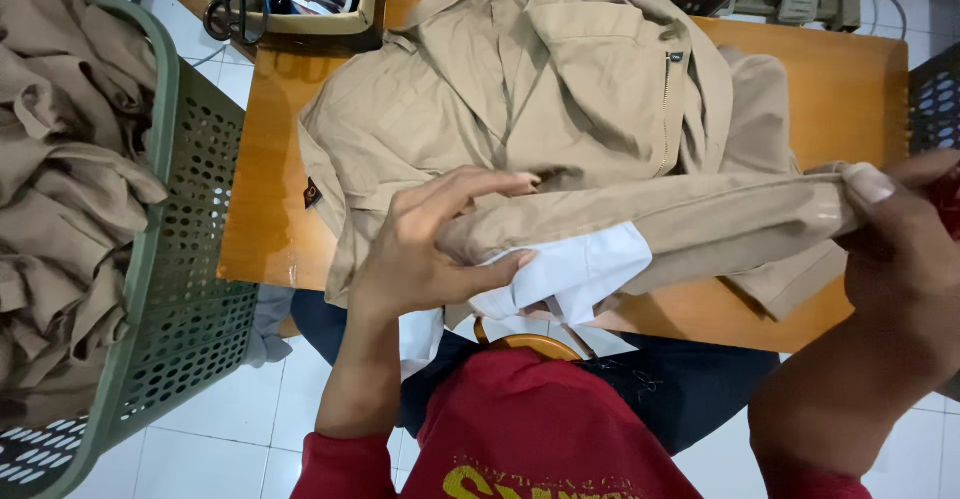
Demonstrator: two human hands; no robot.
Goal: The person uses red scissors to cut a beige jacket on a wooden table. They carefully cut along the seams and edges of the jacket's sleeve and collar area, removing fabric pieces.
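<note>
Left hand gripped one end of a long folded strip of a tan garment, fingers curled over the top and thumb pressed beneath, where a piece of white lining showed. Right hand pinched the other end of that strip at the right edge of view, thumb on top, so the fabric ran taut between both hands. Most of the garment lay spread on an orange wooden table, its collar and a zip facing up. To the left, touching the table's edge, stood a green perforated basket heaped with more tan clothing. At the far left corner of the table sat a box holding black-handled scissors. White floor tiles showed below.
</note>
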